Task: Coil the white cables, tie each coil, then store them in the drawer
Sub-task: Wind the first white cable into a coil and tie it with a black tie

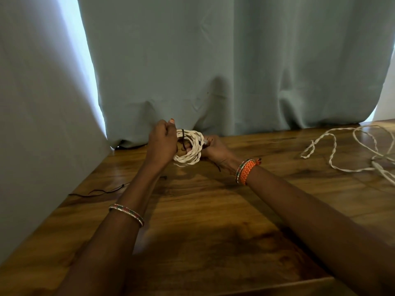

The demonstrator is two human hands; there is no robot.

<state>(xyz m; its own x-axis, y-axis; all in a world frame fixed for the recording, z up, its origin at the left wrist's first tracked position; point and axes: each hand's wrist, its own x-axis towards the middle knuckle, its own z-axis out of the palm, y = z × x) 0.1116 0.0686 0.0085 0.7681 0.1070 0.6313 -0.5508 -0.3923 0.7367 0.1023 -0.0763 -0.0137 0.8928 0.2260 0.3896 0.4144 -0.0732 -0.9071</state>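
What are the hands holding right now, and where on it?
Both hold the coiled white cable: the left hand grips its left side, where a dark tie crosses the coil, and the right hand pinches its right edge.

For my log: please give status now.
Both hands, left hand and right hand, grip coiled cable. Dark tie around it. Loose cable waits right.

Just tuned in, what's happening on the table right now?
A person holds a coiled white cable above the wooden table with both hands. The left hand grips the coil's left side, where a dark tie crosses it; the right hand holds the right side. This coil looks to be mid-tying. A second white cable lies loose and uncoiled at the right, and a thin dark string lies at the table's left edge. No drawer is visible.
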